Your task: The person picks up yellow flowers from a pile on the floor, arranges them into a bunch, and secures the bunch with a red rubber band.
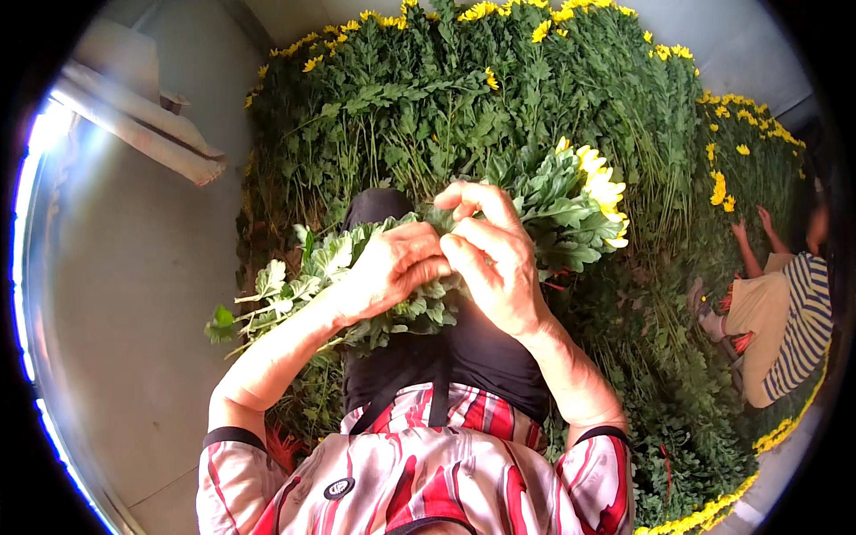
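Note:
Across my lap lies a bunch of yellow chrysanthemums [343,254], its cut stems to the left and its blooms to the right. My left hand [401,267] rests over the middle of the bunch with fingers bent and pressed together. Close beside it, my right hand [495,259] has its thumb and a finger pinched at the left fingertips, while its forefinger is raised and curled. Whatever sits between the fingertips is too small to make out. The stems beneath both hands are hidden.
A deep bank of cut chrysanthemums [535,116] rises in front of me, yellow blooms along its far edge. More leafy stems lie to my right. Another person in a striped top [798,321] sits at the far right. A grey floor [125,339] stretches along the left.

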The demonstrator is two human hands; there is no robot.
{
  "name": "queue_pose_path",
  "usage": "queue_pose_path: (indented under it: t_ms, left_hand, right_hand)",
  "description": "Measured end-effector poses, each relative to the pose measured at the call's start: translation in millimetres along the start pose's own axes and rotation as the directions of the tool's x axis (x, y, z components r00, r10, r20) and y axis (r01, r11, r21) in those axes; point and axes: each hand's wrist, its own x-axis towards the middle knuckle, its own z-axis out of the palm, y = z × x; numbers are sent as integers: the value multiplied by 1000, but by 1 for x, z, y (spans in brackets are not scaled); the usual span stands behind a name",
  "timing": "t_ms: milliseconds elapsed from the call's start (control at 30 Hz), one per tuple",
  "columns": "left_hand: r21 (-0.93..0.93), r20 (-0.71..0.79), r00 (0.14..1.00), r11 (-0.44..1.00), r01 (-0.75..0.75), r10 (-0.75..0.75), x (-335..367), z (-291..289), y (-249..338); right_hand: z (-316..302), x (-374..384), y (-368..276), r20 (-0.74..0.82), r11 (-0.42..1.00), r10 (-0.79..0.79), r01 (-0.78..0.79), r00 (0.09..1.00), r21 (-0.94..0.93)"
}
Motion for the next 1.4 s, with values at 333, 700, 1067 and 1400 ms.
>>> queue_pose_path:
  t_ms: [333, 700, 1067, 1400]
  left_hand:
    - [-250, -85, 996, 968, 2, -25, -2, -4, -14]
    - [-482, -180, 894, 829, 284, -411, 1, 1, -10]
    - [-211, -246, 956, 972, 106, -158, 11, -3, -3]
    - [380, -55, 976, 908, -175, 211, 10, -9, 18]
  right_hand:
    - [7, -31, 9, 45, 953, 277, -269, 960, -141]
    - [6, -24, -1, 89, 940, 298, -276, 950, -200]
    - [19, -26, 19, -47, 930, 256, -260, 965, -261]
    - [12, -20, 21, 93, 913, 230, -182, 969, -366]
